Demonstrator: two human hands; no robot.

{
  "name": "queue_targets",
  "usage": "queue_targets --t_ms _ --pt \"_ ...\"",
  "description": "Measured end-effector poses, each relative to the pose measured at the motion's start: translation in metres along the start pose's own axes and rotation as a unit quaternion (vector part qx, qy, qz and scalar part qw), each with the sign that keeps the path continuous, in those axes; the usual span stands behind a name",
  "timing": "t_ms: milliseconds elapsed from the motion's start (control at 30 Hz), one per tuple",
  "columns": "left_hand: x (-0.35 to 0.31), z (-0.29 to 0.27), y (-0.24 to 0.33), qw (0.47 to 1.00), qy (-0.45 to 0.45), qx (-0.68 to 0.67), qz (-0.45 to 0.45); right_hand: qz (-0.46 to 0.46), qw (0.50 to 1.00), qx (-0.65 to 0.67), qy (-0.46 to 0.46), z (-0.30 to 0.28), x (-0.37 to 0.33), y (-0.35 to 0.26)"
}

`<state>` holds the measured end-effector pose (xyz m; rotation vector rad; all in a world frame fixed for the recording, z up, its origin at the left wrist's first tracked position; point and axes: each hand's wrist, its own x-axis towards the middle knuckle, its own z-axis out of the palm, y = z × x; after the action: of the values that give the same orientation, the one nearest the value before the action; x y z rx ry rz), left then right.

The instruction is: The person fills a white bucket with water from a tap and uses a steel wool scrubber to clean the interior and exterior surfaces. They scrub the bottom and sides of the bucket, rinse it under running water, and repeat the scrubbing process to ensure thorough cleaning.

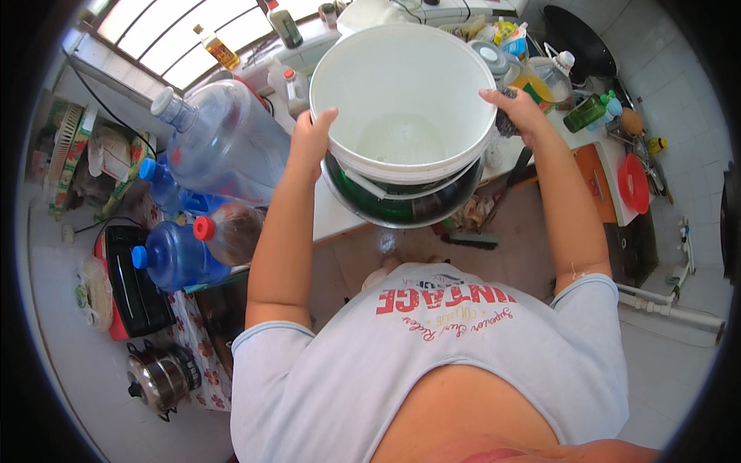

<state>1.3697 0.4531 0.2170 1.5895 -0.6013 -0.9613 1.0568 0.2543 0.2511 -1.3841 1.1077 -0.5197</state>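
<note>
A large white plastic bucket [363, 85] is held up in front of me, tilted so that its inside shows. My left hand [311, 141] grips the left side of its rim, thumb on top and fingers hidden behind the wall. On the opposite side, my right hand [519, 114] holds the rim, with a dark scouring pad [505, 123] between that hand and the bucket. A little cloudy liquid seems to lie at the bottom. Below the bucket shows a wide shiny metal basin [417, 212], partly covered by it.
At left stand a big clear water jug [224, 139], blue jugs [177, 258] and a red-capped bottle [231, 231]. Rightward, the counter bears an oil jug [546, 77], a green bottle [587, 113], a black wok [579, 38] and a red basin [634, 184]. A broom [471, 241] lies low.
</note>
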Motion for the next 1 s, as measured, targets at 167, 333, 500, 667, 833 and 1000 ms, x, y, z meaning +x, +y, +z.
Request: queue_targets --t_ms 167,333,500,667,833,1000 --pt "0.01 0.016 0.017 0.998 0.024 -0.036 0.042 0.058 0.996 0.061 -0.039 -0.018 0.009 -0.003" --pt "0.013 0.01 0.027 0.998 0.027 -0.034 0.043 0.008 0.996 0.09 -0.013 -0.018 0.004 -0.005" --pt "-0.005 0.001 0.072 0.993 0.016 -0.059 0.097 -0.047 0.996 0.057 -0.047 -0.035 -0.008 -0.047" --pt "-0.038 0.02 0.14 0.984 0.015 -0.127 0.122 -0.042 0.996 0.08 0.019 -0.08 -0.034 -0.081" --pt "-0.051 0.029 0.175 0.971 -0.07 -0.112 0.199 -0.08 0.982 0.169 0.023 -0.101 -0.095 -0.117" --pt "-0.107 0.077 0.21 0.943 -0.125 -0.126 0.282 -0.121 0.976 0.145 0.105 -0.162 -0.161 -0.123"
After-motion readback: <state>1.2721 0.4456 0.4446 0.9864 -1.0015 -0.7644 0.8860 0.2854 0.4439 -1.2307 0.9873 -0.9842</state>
